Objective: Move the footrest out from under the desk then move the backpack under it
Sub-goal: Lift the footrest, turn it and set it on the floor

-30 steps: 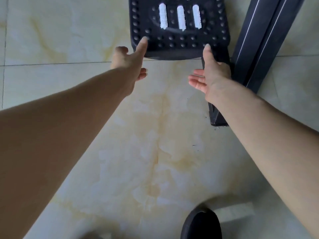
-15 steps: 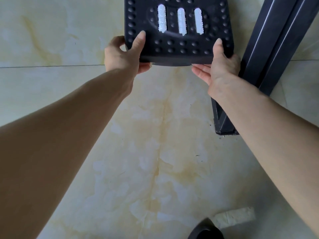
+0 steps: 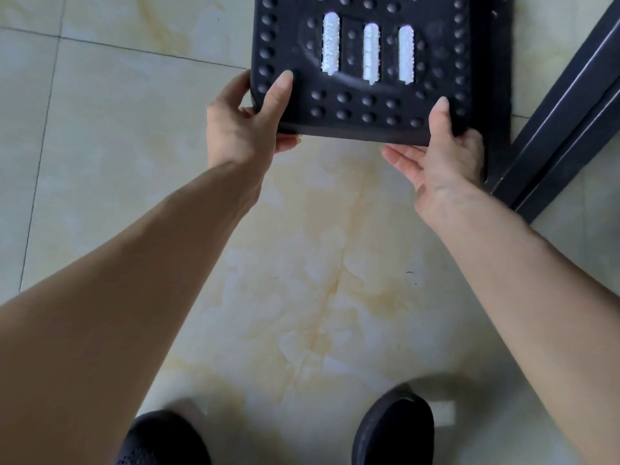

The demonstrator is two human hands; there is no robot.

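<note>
The footrest (image 3: 365, 105) is a black plastic platform studded with bumps, with three white rollers set in its middle. It fills the top centre of the head view and its near edge is lifted off the tiles. My left hand (image 3: 245, 125) grips its near left corner, thumb on top and fingers underneath. My right hand (image 3: 443, 152) holds the near right corner the same way. No backpack is in view.
A black metal desk leg (image 3: 563, 122) runs diagonally at the right, touching or just beside the footrest's right side. The floor is pale marbled tile (image 3: 302, 263). My two black shoes (image 3: 396, 431) stand at the bottom edge.
Both hands reached the footrest's near corners, closed on them and drew it toward me. My shoes have come further into view.
</note>
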